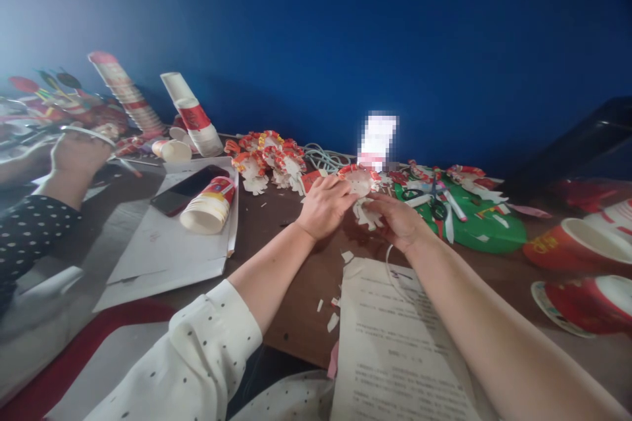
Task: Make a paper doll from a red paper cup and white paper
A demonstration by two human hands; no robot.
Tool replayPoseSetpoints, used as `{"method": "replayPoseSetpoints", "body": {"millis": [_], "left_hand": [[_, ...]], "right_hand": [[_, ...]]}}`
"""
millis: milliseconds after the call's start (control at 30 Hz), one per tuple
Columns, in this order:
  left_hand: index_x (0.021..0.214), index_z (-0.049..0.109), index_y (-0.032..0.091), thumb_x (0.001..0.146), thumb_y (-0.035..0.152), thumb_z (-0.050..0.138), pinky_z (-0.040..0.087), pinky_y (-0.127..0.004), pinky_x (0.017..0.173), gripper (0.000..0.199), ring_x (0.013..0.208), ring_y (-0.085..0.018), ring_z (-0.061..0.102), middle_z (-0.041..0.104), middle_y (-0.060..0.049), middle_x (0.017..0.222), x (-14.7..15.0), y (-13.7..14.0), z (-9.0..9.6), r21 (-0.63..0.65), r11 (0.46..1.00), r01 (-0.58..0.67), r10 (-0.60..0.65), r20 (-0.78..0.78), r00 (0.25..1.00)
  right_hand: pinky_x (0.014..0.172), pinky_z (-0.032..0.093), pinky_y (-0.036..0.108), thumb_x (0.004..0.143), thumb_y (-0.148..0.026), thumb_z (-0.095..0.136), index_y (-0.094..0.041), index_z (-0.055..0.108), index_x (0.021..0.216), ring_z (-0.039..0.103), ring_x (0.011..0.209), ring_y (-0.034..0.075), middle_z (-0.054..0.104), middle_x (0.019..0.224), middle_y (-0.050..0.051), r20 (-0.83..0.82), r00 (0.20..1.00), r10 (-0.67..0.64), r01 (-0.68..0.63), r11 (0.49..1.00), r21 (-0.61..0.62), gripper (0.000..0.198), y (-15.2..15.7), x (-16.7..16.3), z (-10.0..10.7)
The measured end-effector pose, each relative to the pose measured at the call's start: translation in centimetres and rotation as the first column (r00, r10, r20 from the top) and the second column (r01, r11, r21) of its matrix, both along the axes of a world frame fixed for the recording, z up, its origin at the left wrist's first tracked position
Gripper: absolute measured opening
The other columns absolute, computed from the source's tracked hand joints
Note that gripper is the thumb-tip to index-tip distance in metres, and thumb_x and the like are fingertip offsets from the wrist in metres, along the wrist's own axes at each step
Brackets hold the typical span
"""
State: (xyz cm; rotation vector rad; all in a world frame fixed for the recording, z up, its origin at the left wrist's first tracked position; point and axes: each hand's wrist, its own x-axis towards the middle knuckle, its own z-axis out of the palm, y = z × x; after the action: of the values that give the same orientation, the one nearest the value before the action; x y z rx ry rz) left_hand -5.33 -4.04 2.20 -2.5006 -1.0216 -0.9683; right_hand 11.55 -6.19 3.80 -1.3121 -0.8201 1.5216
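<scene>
Between my two hands is a cut paper-cup figure (359,179), with a red and orange curled rim on top and white cut shapes hanging below. My left hand (326,207) grips its left side with bent fingers. From the right, my right hand (399,218) pinches its lower white part, so some of the fingertips are hidden. Several similar red and white cup figures (271,158) lie in a heap just left of and beyond my hands. A green round tray (494,231) right of my right hand bears scissors (437,205), a marker (455,205) and paper scraps.
A printed sheet (395,342) lies under my right forearm. At left are stacked paper cups (210,207) and a dark phone (190,189) on white card (168,263), with taller cup stacks (195,118) behind. A co-worker's hand (79,154) is at far left. Red cups (577,299) stand right.
</scene>
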Motion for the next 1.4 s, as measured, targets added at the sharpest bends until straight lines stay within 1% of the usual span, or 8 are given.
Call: {"method": "replayPoseSetpoints", "body": {"millis": [367,467,567,633,733,833,1133,1400], "left_hand": [[0.095,0.065,0.024,0.091,0.025,0.044,0.036,-0.037,0.083,0.021,0.095,-0.022,0.050,0.063,-0.005,0.091,0.8,-0.8,0.2,0.020,1.000,-0.024,0.024,-0.007,1.000],[0.106,0.062,0.023,0.089,0.023,0.047,0.038,-0.037,0.087,0.023,0.096,-0.022,0.051,0.061,-0.007,0.098,1.1,-1.3,0.1,0.022,0.996,-0.090,0.085,0.164,0.983],[0.108,0.058,0.018,0.083,0.024,0.055,0.041,-0.038,0.089,0.026,0.098,-0.022,0.053,0.059,-0.009,0.099,1.6,-1.3,-0.5,-0.105,0.982,-0.156,0.187,0.453,0.872],[0.103,0.058,0.017,0.077,0.029,0.061,0.045,-0.035,0.081,0.028,0.090,-0.021,0.056,0.061,-0.008,0.094,2.0,-1.1,-1.1,-0.327,0.939,-0.104,0.285,0.576,0.766],[0.094,0.062,0.018,0.075,0.038,0.064,0.047,-0.030,0.069,0.028,0.077,-0.018,0.060,0.066,-0.006,0.085,2.5,-0.8,-1.6,-0.674,0.726,0.136,0.408,0.581,0.705],[0.086,0.066,0.018,0.075,0.045,0.062,0.045,-0.027,0.063,0.030,0.072,-0.017,0.061,0.068,-0.004,0.078,2.8,-0.6,-1.8,-0.780,0.561,0.276,0.478,0.578,0.661],[0.074,0.064,0.015,0.068,0.044,0.068,0.038,-0.023,0.052,0.029,0.053,-0.010,0.049,0.059,-0.001,0.061,3.3,-0.1,-2.5,-0.727,0.502,0.467,0.623,0.679,0.388],[0.063,0.059,0.016,0.063,0.041,0.071,0.033,-0.022,0.049,0.028,0.049,-0.009,0.044,0.054,0.001,0.054,3.1,0.1,-2.2,-0.761,0.520,0.388,0.651,0.647,0.397]], "right_hand": [[0.053,0.042,0.028,0.064,-0.031,0.070,-0.028,0.064,0.074,0.063,0.068,0.019,0.069,0.073,-0.002,0.147,0.967,-0.210,0.205,0.977,0.049,0.012,-0.2,-1.5,-0.7],[0.050,0.041,0.027,0.061,-0.032,0.072,-0.026,0.065,0.078,0.062,0.064,0.017,0.068,0.072,-0.001,0.100,0.956,-0.275,0.269,0.961,0.069,0.019,-0.2,-1.8,-1.0],[0.048,0.042,0.026,0.057,-0.032,0.074,-0.023,0.066,0.080,0.061,0.060,0.016,0.067,0.068,-0.001,0.015,0.944,-0.330,0.327,0.941,0.084,0.026,-0.1,-1.9,-1.6],[0.047,0.044,0.027,0.056,-0.032,0.074,-0.021,0.065,0.079,0.062,0.059,0.018,0.067,0.067,0.000,-0.038,0.935,-0.352,0.354,0.931,0.093,0.027,0.0,-2.0,-1.9],[0.050,0.047,0.029,0.057,-0.032,0.073,-0.020,0.065,0.080,0.064,0.061,0.020,0.068,0.068,0.001,-0.067,0.931,-0.360,0.365,0.925,0.104,0.027,-0.1,-2.3,-2.1],[0.053,0.049,0.029,0.058,-0.029,0.072,-0.020,0.066,0.081,0.065,0.064,0.020,0.069,0.069,0.001,-0.081,0.941,-0.329,0.336,0.934,0.120,0.026,-0.2,-2.6,-2.2],[0.049,0.047,0.026,0.058,-0.027,0.073,-0.018,0.066,0.074,0.062,0.055,0.017,0.066,0.059,0.000,-0.165,0.928,-0.334,0.354,0.929,0.107,0.020,-0.5,-3.7,-2.5],[0.048,0.046,0.026,0.057,-0.027,0.076,-0.019,0.067,0.071,0.061,0.053,0.016,0.067,0.059,0.000,-0.162,0.927,-0.338,0.355,0.930,0.093,0.018,-0.5,-3.6,-2.7]]}}
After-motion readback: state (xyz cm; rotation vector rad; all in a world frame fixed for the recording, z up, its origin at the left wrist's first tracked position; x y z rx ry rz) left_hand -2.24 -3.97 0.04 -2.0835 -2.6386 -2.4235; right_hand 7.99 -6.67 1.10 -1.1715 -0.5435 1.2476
